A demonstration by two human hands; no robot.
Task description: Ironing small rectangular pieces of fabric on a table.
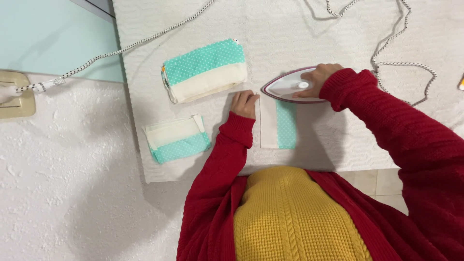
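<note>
Head view, only one camera. Right hand (316, 77) is wrapped around the handle of the iron (290, 87), gripping it from above; the soleplate sits flat on the top end of a small fabric piece (279, 126), cream with a teal dotted stripe. That piece lies on the white padded ironing surface (299, 34), close to its near edge, roughly mid-width. The iron's nose points toward the left edge.

Left hand (245, 103) holds nothing: fingers curled, knuckles down on the pad, touching the left top corner of the same piece. Reads as pinning the cloth so it doesn't drag with the iron, while staying just beside the hot plate, not under it.

Two stacks of folded pieces in matching fabric sit left of the work, out of the iron's way: a bigger stack (204, 70) toward the far left part of the pad, a smaller one (176, 139) near the near-left corner.

The iron's speckled cord (403, 60) loops off over the far right of the pad, clear of the cloth. A second cord (121, 50) runs off the left edge toward a wall socket (17, 94).
</note>
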